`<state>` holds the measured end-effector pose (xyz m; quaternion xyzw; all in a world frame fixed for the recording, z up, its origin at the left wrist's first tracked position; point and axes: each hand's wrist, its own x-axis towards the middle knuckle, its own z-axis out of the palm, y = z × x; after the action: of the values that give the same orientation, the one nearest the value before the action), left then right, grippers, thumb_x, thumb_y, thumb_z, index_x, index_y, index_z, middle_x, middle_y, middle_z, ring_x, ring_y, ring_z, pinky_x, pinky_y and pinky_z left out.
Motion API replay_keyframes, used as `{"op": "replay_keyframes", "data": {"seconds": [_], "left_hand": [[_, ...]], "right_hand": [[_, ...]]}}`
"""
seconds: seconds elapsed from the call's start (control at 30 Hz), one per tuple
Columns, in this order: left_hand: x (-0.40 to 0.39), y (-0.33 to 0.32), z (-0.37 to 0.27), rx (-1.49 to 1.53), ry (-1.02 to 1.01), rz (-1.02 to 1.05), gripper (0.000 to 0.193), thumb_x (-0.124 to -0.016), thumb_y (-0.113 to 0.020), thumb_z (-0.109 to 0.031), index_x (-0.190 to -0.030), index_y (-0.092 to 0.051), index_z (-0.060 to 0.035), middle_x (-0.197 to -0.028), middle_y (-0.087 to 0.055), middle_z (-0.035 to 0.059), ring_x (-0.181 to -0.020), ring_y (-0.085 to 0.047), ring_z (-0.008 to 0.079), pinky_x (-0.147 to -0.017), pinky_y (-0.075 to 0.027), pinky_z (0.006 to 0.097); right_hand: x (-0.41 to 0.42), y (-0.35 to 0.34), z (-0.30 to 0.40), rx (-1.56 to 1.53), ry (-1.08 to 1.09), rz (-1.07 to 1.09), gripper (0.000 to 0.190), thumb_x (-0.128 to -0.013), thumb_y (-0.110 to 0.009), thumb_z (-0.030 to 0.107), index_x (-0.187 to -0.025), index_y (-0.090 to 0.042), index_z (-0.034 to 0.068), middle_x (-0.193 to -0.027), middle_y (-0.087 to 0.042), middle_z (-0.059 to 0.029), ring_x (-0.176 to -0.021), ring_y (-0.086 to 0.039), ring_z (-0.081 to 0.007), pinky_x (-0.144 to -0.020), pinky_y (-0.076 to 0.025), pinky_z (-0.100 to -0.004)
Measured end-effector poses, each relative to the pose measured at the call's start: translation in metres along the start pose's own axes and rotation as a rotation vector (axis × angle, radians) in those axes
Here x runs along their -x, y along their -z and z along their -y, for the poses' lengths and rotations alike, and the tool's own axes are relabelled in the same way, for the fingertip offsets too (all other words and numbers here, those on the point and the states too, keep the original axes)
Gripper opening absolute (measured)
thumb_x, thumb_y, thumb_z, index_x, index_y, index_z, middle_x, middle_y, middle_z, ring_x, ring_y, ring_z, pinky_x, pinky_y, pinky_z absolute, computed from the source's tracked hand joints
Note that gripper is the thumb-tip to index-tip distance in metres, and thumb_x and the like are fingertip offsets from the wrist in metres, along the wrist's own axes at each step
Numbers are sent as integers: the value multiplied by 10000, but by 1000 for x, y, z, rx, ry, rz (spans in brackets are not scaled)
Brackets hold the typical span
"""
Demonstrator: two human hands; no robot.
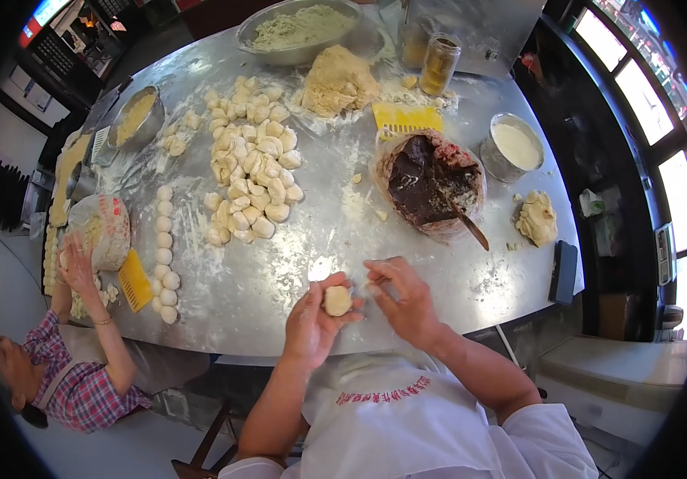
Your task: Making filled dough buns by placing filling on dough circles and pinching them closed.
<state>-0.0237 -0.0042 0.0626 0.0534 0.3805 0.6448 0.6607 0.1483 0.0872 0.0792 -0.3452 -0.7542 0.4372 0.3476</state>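
Note:
My left hand (313, 323) holds a round, pale dough ball (338, 300) in its curled fingers, above the near edge of the steel table. Just right of it, my right hand (403, 299) is raised with thumb and fingertips close together. A small pale bit of dough (370, 281) seems to sit between those fingertips. Beyond my right hand stands a plastic-lined bowl of dark filling (418, 179), with a wooden spatula (469, 224) leaning out of it. A heap of cut dough pieces (253, 173) lies ahead to the left.
A row of dough balls (164, 239) and a yellow scraper (135, 281) lie left, near a co-worker's hands (78, 266). At the back are a large dough mass (339, 81), a flour basin (301, 30) and an oil jar (439, 64). A metal bowl (512, 147) stands right.

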Motion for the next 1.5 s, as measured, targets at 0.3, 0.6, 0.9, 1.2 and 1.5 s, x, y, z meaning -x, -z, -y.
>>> {"op": "replay_keyframes", "data": {"seconds": [0.3, 0.6, 0.9, 1.2, 1.5], "left_hand": [[0, -27, 23, -2, -146, -1, 499, -1035, -533, -1, -1525, -447, -30, -1510, -511, 197, -1300, -589, 280, -1056, -530, 383], [13, -26, 21, -97, 84, 84, 830, -957, -524, 31, -1670, -135, -140, -1500, -462, 166, -1277, -560, 281, -1046, -472, 366], [30, -11, 28, -67, -251, -9, 777, -1030, -578, -315, -1645, -152, -105, -1606, -373, 226, -1487, -382, 352, -1236, -285, 460], [11, -5, 18, -382, -502, -173, 340, -1014, -598, -98, -1326, -540, 26, -1371, -609, 239, -1316, -579, 338, -1121, -449, 453], [14, -7, 37, -641, -546, -137, 143, -979, -586, 49, -1099, -664, 43, -1179, -715, 163, -1121, -679, 225, -1026, -508, 351]], "right_hand": [[20, 5, 5, -207, -37, 25, 700, -863, -758, 74, -1508, -486, 72, -1367, -585, -161, -1369, -487, -349, -1160, -369, -483], [15, 15, -7, 112, 128, 227, 716, -859, -804, 382, -1454, -544, 81, -1532, -494, -163, -1508, -360, -360, -1242, -257, -565], [22, -8, -85, 591, 353, 414, 505, -952, -695, 261, -1405, -573, 73, -1567, -451, -158, -1516, -360, -331, -1236, -285, -567], [-10, -21, -62, 808, 140, 277, 659, -1042, -455, 554, -1561, -453, 147, -1703, -256, -121, -1582, -205, -326, -1258, -146, -618], [6, -40, -47, 801, 108, 379, 703, -1010, -513, 561, -1584, -417, 167, -1705, -260, -87, -1587, -190, -277, -1269, -133, -611]]}}
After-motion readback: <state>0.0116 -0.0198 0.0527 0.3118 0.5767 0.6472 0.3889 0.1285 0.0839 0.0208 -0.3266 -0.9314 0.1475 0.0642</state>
